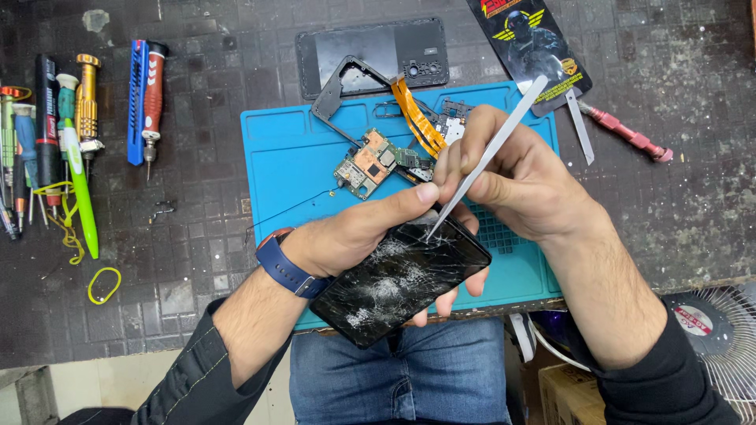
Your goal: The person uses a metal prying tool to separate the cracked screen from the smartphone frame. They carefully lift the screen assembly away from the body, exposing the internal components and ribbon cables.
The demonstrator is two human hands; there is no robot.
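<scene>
Tools at far left: a row of screwdrivers (47, 134) lies on the dark worktop (197, 260), with a yellow rubber band (104, 285) below them.
Left hand (346, 236): grip clenched on the cracked phone (398, 283); thumb lies over the phone's upper edge, fingers curl beneath and show at its right side. A blue-strapped watch (283, 264) sits on the wrist.
Cracked phone: held tilted above the near edge of the blue mat (291, 157), over the person's lap, screen up.
Circuit board (366, 164): lies on the mat just beyond the left thumb, an orange flex cable (413, 118) beside it.
Back cover (370, 51): lies on the worktop behind the mat.
Right hand (520, 185): grip closed around the tweezers (488, 153), pinched between thumb and fingers.
Tweezers: slant down to the left; the tip touches the phone's upper edge, right beside the left thumb tip.
Red-handled tool (626, 134): lies on the worktop at right, well apart from both hands.
</scene>
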